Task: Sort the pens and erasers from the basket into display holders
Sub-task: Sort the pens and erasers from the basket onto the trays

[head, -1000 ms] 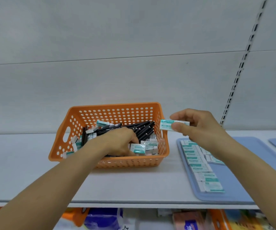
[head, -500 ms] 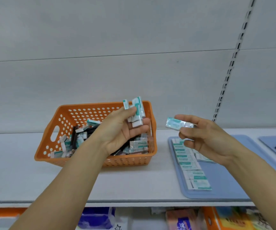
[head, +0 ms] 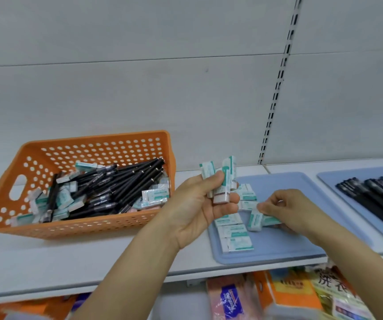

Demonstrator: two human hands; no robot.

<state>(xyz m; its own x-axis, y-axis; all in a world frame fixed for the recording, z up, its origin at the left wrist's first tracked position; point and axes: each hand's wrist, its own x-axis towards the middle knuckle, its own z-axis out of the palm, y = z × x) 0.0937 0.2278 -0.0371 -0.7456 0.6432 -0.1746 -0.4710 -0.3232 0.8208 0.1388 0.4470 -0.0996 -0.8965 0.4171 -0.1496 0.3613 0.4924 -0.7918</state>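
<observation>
An orange basket [head: 98,227] on the white shelf holds several black pens [head: 125,183] mixed with wrapped erasers [head: 154,195]. My left hand [head: 199,209], palm up between the basket and the blue tray [head: 285,245], grips a bunch of erasers [head: 222,181] that stick up from its fingers. My right hand [head: 287,209] hovers low over the tray and pinches one eraser [head: 260,220] against its surface. A column of erasers [head: 234,236] lies along the tray's left side.
A second blue tray [head: 338,179] at the right edge carries a row of black pens [head: 375,197]. A slotted upright [head: 275,93] runs up the grey back wall. Packaged goods [head: 285,294] fill the shelf below.
My left hand has carried its bunch of erasers from over the basket to beside the tray. My right hand has lowered its eraser onto the tray. The view has shifted right.
</observation>
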